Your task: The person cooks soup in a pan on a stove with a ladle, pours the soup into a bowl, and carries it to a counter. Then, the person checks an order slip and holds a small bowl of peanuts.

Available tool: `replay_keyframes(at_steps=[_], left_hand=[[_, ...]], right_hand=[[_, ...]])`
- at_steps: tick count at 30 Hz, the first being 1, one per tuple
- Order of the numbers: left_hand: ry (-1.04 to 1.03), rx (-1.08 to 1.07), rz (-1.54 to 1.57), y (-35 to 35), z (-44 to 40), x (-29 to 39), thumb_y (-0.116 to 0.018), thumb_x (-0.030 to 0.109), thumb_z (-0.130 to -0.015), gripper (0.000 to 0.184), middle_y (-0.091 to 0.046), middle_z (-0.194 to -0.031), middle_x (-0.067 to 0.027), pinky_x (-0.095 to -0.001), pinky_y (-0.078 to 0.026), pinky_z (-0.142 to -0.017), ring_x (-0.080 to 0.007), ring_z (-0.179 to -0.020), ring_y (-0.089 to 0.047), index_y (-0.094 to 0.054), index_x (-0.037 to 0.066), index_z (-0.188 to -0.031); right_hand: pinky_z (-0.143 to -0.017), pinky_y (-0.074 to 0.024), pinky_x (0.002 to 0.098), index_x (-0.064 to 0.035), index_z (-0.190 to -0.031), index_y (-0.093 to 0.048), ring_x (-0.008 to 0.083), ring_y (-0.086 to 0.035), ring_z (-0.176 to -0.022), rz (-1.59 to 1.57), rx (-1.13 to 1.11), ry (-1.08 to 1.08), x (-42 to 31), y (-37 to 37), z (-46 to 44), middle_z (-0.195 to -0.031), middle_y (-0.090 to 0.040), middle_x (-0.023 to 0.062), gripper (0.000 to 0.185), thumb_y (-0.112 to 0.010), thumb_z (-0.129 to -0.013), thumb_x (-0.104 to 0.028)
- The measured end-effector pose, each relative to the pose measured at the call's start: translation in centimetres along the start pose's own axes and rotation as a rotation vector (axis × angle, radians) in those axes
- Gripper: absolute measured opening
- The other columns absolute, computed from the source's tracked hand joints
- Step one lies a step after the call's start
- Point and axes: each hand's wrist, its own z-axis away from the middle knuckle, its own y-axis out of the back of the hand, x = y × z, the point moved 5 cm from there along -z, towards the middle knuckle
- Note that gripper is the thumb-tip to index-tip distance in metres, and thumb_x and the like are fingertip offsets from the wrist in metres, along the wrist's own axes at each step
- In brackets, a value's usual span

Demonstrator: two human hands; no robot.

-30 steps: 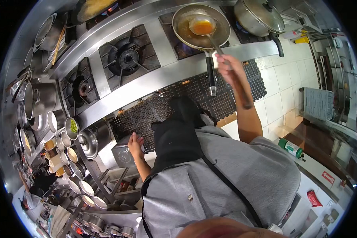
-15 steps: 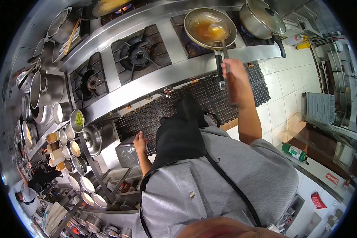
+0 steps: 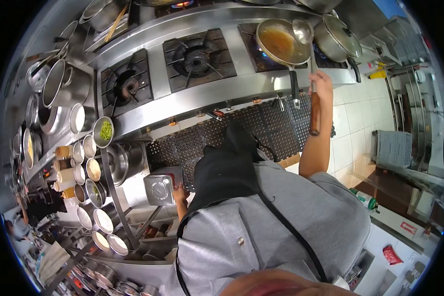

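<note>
My right hand (image 3: 321, 86) is closed around a ladle (image 3: 315, 116) with a brown handle, whose metal bowl (image 3: 302, 31) sits over the right rim of a frying pan (image 3: 281, 42). Orange-brown sauce or oil covers part of the pan's inside. The pan rests on a lit burner, its black handle (image 3: 294, 88) pointing toward me, beside my hand and not held. Low at the left, my left hand (image 3: 180, 193) has its fingers at the right edge of an embossed metal lid (image 3: 159, 190) on a boxy container. A reddish strip shows beside the lid; the fingers are partly hidden.
A lidded pot (image 3: 338, 42) stands right of the pan. Two burner grates (image 3: 197, 61) lie to the left. A bowl of chopped greens (image 3: 104, 131), squeeze bottles (image 3: 64, 175) and several metal tubs line the left counter. A person (image 3: 22, 217) is at the far left.
The ladle's bowl has risen from the sauce to the pan's right rim. My left hand has moved down to the lid's edge, and the lid has shifted, uncovering a reddish strip.
</note>
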Motion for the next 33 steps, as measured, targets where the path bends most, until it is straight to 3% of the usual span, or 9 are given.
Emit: replay_keyframes(at_steps=[2, 4, 5, 10, 12, 22, 26, 29, 33], left_hand=[[0.030, -0.007, -0.018, 0.3, -0.1, -1.7, -0.059, 0.031, -0.091, 0.029, -0.057, -0.067, -0.0060, -0.0311, -0.048, -0.044, -0.0191, -0.051, -0.058, -0.060, 0.004, -0.101], [0.054, 0.000, -0.014, 0.6, 0.7, -3.0, -0.059, 0.032, -0.091, 0.030, -0.058, -0.069, -0.0075, -0.0315, -0.048, -0.044, -0.0198, -0.052, -0.059, -0.061, 0.003, -0.101], [0.064, -0.002, -0.010, 0.6, 1.0, -3.2, -0.059, 0.032, -0.091, 0.031, -0.058, -0.069, -0.0082, -0.0316, -0.048, -0.045, -0.0201, -0.052, -0.059, -0.061, 0.003, -0.101], [0.093, 0.024, 0.006, 2.0, 1.7, -6.1, -0.058, 0.033, -0.091, 0.035, -0.061, -0.072, -0.0119, -0.0325, -0.047, -0.047, -0.0217, -0.055, -0.059, -0.061, -0.001, -0.100], [0.094, 0.037, 0.013, 2.4, 1.6, -7.2, -0.058, 0.033, -0.091, 0.036, -0.063, -0.073, -0.0134, -0.0328, -0.047, -0.048, -0.0224, -0.056, -0.060, -0.062, -0.002, -0.100], [0.093, 0.100, 0.289, 2.4, 0.7, -10.4, -0.055, 0.034, -0.092, 0.047, -0.065, -0.090, -0.0222, -0.0353, -0.050, -0.054, -0.0278, -0.066, -0.063, -0.052, -0.006, -0.118], [0.175, 0.241, 0.285, 0.7, 8.3, -5.9, -0.054, 0.034, -0.093, 0.047, -0.063, -0.099, -0.0236, -0.0356, -0.051, -0.052, -0.0250, -0.066, -0.064, -0.047, -0.003, -0.123], [-0.287, 0.267, 0.139, -2.0, 8.9, -9.6, -0.055, 0.031, -0.093, 0.036, -0.059, -0.078, -0.0152, -0.0330, -0.047, -0.047, -0.0204, -0.055, -0.057, -0.053, -0.002, -0.105], [0.284, 0.378, 0.711, -8.5, 15.6, -11.1, -0.056, 0.025, -0.093, 0.026, -0.055, -0.069, -0.0097, -0.0310, -0.043, -0.045, -0.0171, -0.052, -0.053, -0.055, -0.001, -0.097]], right_hand=[[-0.079, -0.0498, 0.0473, 0.0061, -0.092, -0.060, 0.0428, -0.064, -0.083, -0.079, -0.019, -0.074, 1.4, -0.6, -0.9, -0.094, -0.063, 0.0306, 0.030, -0.062, -0.075, -0.018], [-0.060, -0.0502, 0.0440, 0.0046, -0.088, -0.060, 0.0340, -0.064, -0.057, 0.952, 0.320, 0.530, 0.9, -2.2, -0.6, -0.072, -0.062, 0.0247, 0.025, -0.062, -0.076, -0.018], [-0.055, -0.0503, 0.0410, 0.0024, -0.089, -0.061, 0.0237, -0.065, -0.054, 1.086, 0.388, 0.491, 2.2, -2.7, -1.2, -0.067, -0.062, 0.0198, 0.021, -0.061, -0.079, -0.016], [-0.046, -0.0480, 0.0366, 0.0029, -0.097, -0.057, 0.0224, -0.061, -0.052, 0.380, 0.279, 0.169, 1.6, -8.6, 2.0, -0.066, -0.059, 0.0125, 0.022, -0.059, -0.080, -0.011], [-0.040, -0.0459, 0.0321, 0.0000, -0.103, -0.052, 0.0189, -0.053, -0.043, -0.450, 0.038, 0.162, 1.2, -13.1, 3.1, -0.067, -0.054, 0.0060, 0.023, -0.056, -0.082, -0.008], [-0.035, -0.0426, 0.0326, -0.0017, -0.082, -0.051, 0.0159, -0.049, -0.042, -0.076, -0.257, -0.102, 3.9, -31.1, -2.9, -0.063, -0.049, 0.0036, 0.013, -0.058, -0.086, -0.012], [-0.048, -0.0497, 0.0395, 0.0033, -0.089, -0.057, 0.0250, -0.062, -0.055, 0.358, -0.112, 0.072, 8.6, -34.3, -7.5, -0.070, -0.060, 0.0154, 0.026, -0.061, -0.085, -0.022], [-0.085, -0.0490, 0.0483, 0.0025, -0.097, -0.063, 0.0400, -0.062, -0.101, 0.885, -0.197, 0.219, 6.7, -34.5, -7.6, -0.101, -0.066, 0.0224, 0.047, -0.065, -0.081, -0.042], [-0.082, -0.0497, 0.0485, -0.0004, -0.101, -0.061, 0.0386, -0.058, -0.103, 1.136, -0.131, 0.349, 3.2, -34.4, -4.2, -0.111, -0.059, 0.0174, 0.041, -0.061, -0.087, -0.040]])
